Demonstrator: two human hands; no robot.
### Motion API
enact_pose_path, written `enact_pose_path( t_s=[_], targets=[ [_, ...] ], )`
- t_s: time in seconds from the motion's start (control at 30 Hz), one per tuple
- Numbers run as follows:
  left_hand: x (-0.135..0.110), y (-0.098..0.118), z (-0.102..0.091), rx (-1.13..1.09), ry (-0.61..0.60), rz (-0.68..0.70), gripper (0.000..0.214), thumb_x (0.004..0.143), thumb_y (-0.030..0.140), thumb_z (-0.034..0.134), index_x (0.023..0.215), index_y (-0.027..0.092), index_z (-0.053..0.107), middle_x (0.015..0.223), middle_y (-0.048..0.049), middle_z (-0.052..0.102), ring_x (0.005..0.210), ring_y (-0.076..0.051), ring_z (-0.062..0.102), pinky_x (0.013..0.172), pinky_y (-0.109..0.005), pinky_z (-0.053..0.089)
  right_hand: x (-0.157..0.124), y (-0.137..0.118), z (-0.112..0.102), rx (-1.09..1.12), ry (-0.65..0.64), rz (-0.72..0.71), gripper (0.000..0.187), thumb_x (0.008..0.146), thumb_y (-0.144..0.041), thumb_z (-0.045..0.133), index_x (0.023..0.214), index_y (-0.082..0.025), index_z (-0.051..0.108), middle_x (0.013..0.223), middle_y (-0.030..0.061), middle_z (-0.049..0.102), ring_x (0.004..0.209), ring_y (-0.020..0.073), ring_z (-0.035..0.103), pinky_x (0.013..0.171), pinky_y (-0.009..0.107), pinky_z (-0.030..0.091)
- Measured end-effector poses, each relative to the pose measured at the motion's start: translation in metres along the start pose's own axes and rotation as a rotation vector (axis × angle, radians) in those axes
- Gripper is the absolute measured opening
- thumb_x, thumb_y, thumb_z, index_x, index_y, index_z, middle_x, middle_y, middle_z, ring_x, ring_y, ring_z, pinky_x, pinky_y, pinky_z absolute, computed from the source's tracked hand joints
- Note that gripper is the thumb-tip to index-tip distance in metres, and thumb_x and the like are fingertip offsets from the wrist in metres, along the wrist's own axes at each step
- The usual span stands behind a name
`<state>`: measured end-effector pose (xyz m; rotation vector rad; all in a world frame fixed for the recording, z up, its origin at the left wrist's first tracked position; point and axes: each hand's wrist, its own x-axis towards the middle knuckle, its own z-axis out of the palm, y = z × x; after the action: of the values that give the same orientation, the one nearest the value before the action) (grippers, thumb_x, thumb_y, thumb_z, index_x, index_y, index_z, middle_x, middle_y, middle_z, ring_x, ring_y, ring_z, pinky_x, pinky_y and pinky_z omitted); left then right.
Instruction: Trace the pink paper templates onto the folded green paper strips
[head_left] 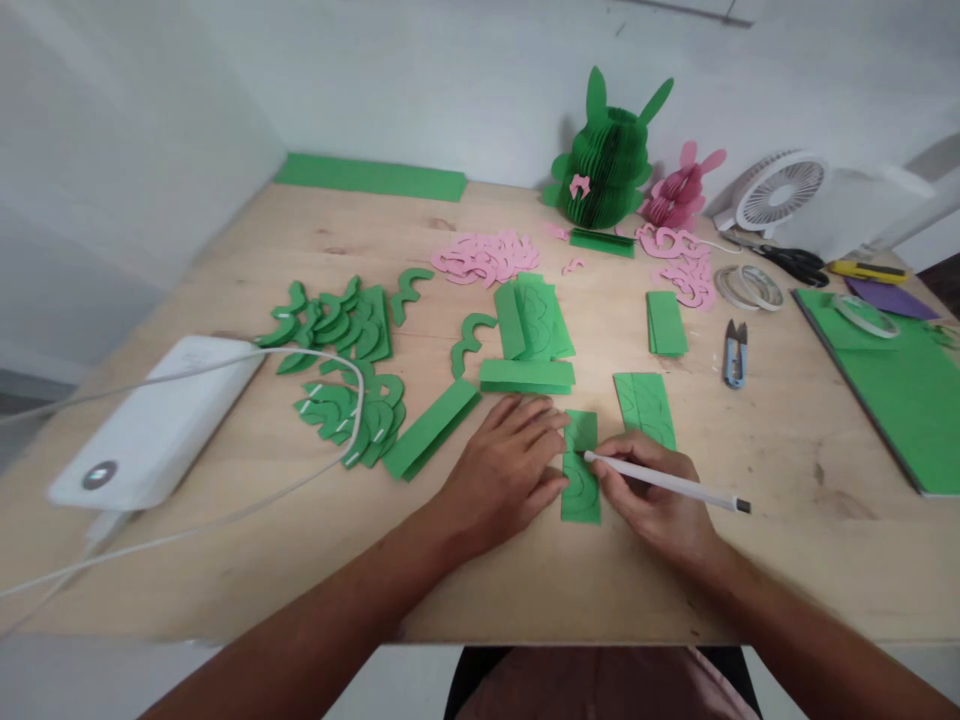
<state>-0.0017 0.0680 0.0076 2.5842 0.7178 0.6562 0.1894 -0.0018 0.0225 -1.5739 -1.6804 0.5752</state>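
Note:
My left hand [511,465] lies flat with its fingers stretched out, the fingertips touching the left edge of a small green paper strip [581,505]. Pencil-like curved outlines show on that strip. Between the fingers of my right hand [660,495] is a slim white pen [675,482], its tip at the strip's middle. Just above my right hand lies another green piece with drawn lines [646,400], partly covered by the hand. Folded green strips [526,376] rest beyond my left fingers, and a further folded strip [433,430] lies to their left.
Cut green curved pieces [352,415] are heaped at left, near a white power bank [161,420] with a trailing cable. Pink cutouts [487,258] lie farther back. Blue thread snips [736,355], tape rolls [750,287], a white fan [780,190] and a green paper rabbit [607,165] stand or lie right.

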Motion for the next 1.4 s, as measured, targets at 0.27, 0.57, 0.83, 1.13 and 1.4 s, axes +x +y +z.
enact_pose_path(
  t_s=[0.27,0.57,0.83,1.13,1.4],
  targets=[
    [-0.0001,0.0004,-0.0001,-0.004,0.008,-0.004,0.012,0.086,0.023,0.060,0.097,0.018,0.058,0.126,-0.0080,0.062,0.127,-0.026,0.048,0.110,-0.049,0.035,0.0005,-0.0018,-0.0005,-0.003,-0.003,-0.008,0.006,0.084,-0.021,0.060,0.080,-0.020,0.065,0.068,0.0004,0.067,0.058,0.0123,0.061,0.051,0.022,0.047],
    [0.0002,0.0008,-0.0009,-0.003,0.012,-0.002,0.011,0.086,0.023,0.060,0.095,0.018,0.059,0.125,-0.0079,0.063,0.126,-0.026,0.049,0.109,-0.048,0.036,0.0002,-0.0014,-0.0002,-0.042,-0.010,-0.039,0.007,0.085,-0.024,0.060,0.083,-0.020,0.066,0.070,0.0011,0.069,0.060,0.0135,0.063,0.052,0.024,0.047],
    [-0.0004,0.0007,-0.0004,-0.002,0.010,-0.003,0.011,0.087,0.023,0.060,0.096,0.017,0.058,0.126,-0.0081,0.062,0.127,-0.027,0.048,0.109,-0.049,0.035,0.0004,-0.0016,0.0001,-0.036,-0.017,-0.041,0.008,0.085,-0.024,0.059,0.082,-0.021,0.066,0.071,0.0020,0.070,0.061,0.0145,0.064,0.055,0.027,0.050],
    [0.0001,0.0012,-0.0011,-0.002,0.006,-0.003,0.011,0.086,0.022,0.060,0.095,0.017,0.058,0.126,-0.0085,0.062,0.126,-0.027,0.048,0.109,-0.049,0.035,-0.0009,0.0000,0.0010,-0.022,-0.009,-0.041,0.005,0.084,-0.022,0.061,0.085,-0.021,0.065,0.072,0.0014,0.070,0.064,0.0144,0.064,0.056,0.026,0.049],
    [0.0005,0.0012,-0.0014,-0.009,0.005,-0.001,0.011,0.086,0.022,0.060,0.096,0.018,0.058,0.125,-0.0084,0.063,0.127,-0.027,0.048,0.109,-0.049,0.035,-0.0015,0.0001,0.0012,-0.020,-0.009,-0.036,0.006,0.085,-0.022,0.060,0.084,-0.021,0.065,0.073,0.0015,0.069,0.063,0.0143,0.063,0.056,0.027,0.049]
  ],
)
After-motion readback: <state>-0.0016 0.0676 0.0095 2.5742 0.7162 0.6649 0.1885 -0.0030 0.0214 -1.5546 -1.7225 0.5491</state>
